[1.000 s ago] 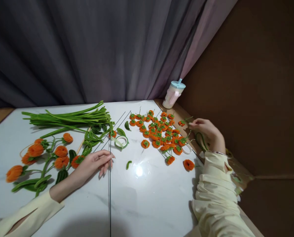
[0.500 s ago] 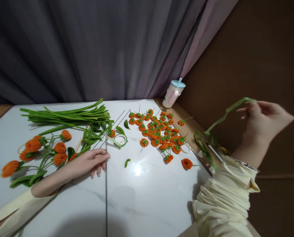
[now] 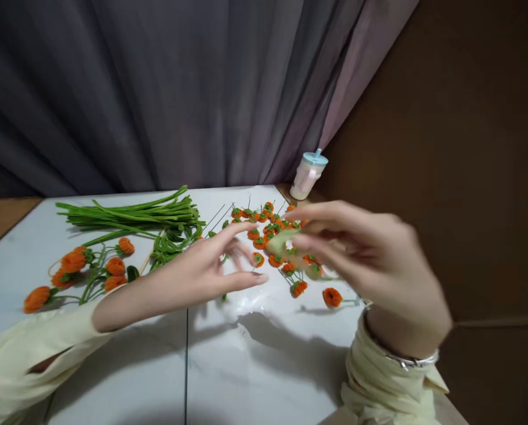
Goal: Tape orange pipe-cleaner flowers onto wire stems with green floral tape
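My left hand (image 3: 215,265) is over the middle of the table, thumb and fingers spread apart with nothing between them. Facing it from the right, my right hand (image 3: 361,254) is smeared by motion and pinches a strip of green tape (image 3: 284,241) at its fingertips. Both hands are raised above the tabletop. Behind them lie many small orange pipe-cleaner flower heads (image 3: 258,258) with green backs and thin wire stems. Part of that pile is hidden by my right hand.
A bundle of green fuzzy stems (image 3: 126,213) lies at the back left. In front of it rests a branch with orange flowers (image 3: 75,260). A tumbler with a blue lid (image 3: 308,174) stands at the back right corner. One orange flower (image 3: 332,297) lies apart, near the right edge.
My right hand has swung left from beyond the table's right edge, bringing the green tape strip over the flowers. My left hand has moved right and its fingers have spread.
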